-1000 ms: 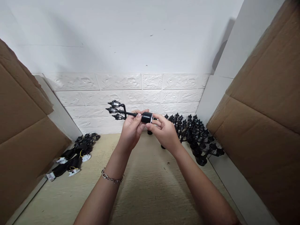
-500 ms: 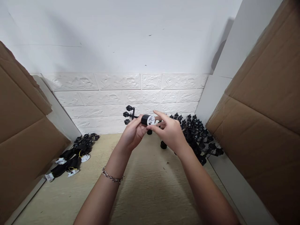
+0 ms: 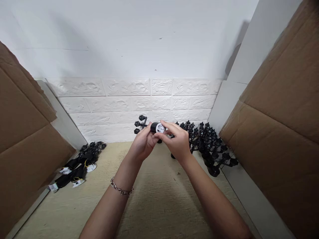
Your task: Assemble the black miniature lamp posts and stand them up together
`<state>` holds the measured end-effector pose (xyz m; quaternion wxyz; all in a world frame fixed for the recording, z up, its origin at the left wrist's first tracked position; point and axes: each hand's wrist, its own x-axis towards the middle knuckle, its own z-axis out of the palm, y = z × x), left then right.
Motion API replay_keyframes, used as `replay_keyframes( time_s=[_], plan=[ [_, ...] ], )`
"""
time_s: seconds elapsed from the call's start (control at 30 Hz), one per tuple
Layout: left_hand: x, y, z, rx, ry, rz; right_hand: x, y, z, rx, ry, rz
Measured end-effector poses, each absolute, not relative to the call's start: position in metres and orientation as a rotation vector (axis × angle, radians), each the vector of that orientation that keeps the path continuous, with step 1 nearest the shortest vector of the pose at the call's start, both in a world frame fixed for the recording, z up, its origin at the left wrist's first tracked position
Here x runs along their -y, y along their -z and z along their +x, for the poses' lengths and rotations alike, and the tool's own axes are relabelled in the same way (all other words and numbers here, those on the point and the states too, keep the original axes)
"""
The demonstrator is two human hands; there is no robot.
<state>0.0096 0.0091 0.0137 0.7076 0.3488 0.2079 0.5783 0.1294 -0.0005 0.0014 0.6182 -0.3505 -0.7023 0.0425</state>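
Observation:
A miniature black street lamp [image 3: 154,127] lies on its side in the air, its white round base cap facing me and to the right. Several small lantern heads stick out at its left end. My left hand [image 3: 144,142] is wrapped round the black cylindrical base from below and the left. With thumb and fingers, my right hand [image 3: 178,139] pinches the rim of the white cap [image 3: 160,128]. Both hands are closed on the same lamp. Whether the cap sits fully flush I cannot tell.
Many similar black lamps [image 3: 209,146] stand upright at the right. On the left lie several lamps [image 3: 87,156] with loose white caps [image 3: 91,167] and yellow wires. Cardboard flaps [image 3: 279,132] flank both sides; a white brick-patterned wall [image 3: 119,103] is behind the pale tabletop [image 3: 109,166].
My right hand has moved slightly left and its fingers have closed onto the cap's edge. The lamp has shifted a little to the right at its lantern end, and the cap faces me more.

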Motion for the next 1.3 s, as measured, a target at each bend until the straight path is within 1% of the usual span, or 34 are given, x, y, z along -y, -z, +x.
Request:
replay_keyframes(
  time_s=[0.33, 0.53, 0.63, 0.7, 0.8, 0.87, 0.93, 1.0, 1.13, 1.3],
  plan=[
    [-0.009, -0.012, 0.011, -0.48, -1.439, 0.783, -0.004, 0.01, 0.114, 1.307, -0.509, -0.823],
    [-0.01, -0.01, 0.01, -0.601, -1.558, 1.036, -0.001, 0.008, 0.11, 1.181, -0.771, -0.771],
    [-0.012, -0.01, 0.006, -0.765, -1.594, 1.187, 0.0, 0.008, 0.108, 1.177, -0.817, -0.735],
    [-0.013, -0.012, 0.001, -0.953, -1.517, 1.34, 0.0, 0.008, 0.108, 1.203, -0.729, -0.751],
    [-0.011, -0.014, -0.007, -1.274, -1.38, 1.662, 0.0, 0.007, 0.112, 1.318, -0.363, -0.793],
    [-0.009, -0.016, -0.01, -1.39, -1.398, 1.818, 0.001, 0.004, 0.115, 1.407, -0.124, -0.793],
    [-0.007, -0.017, -0.01, -1.343, -1.428, 1.825, 0.002, 0.001, 0.118, 1.466, 0.001, -0.779],
    [-0.006, -0.018, -0.008, -1.183, -1.374, 1.725, 0.003, -0.001, 0.119, 1.476, 0.045, -0.768],
    [-0.008, -0.016, -0.006, -0.901, -1.21, 1.568, 0.004, 0.001, 0.118, 1.439, 0.039, -0.752],
    [-0.009, -0.015, -0.009, -0.763, -1.173, 1.512, 0.004, 0.003, 0.115, 1.449, 0.013, -0.704]
  ],
)
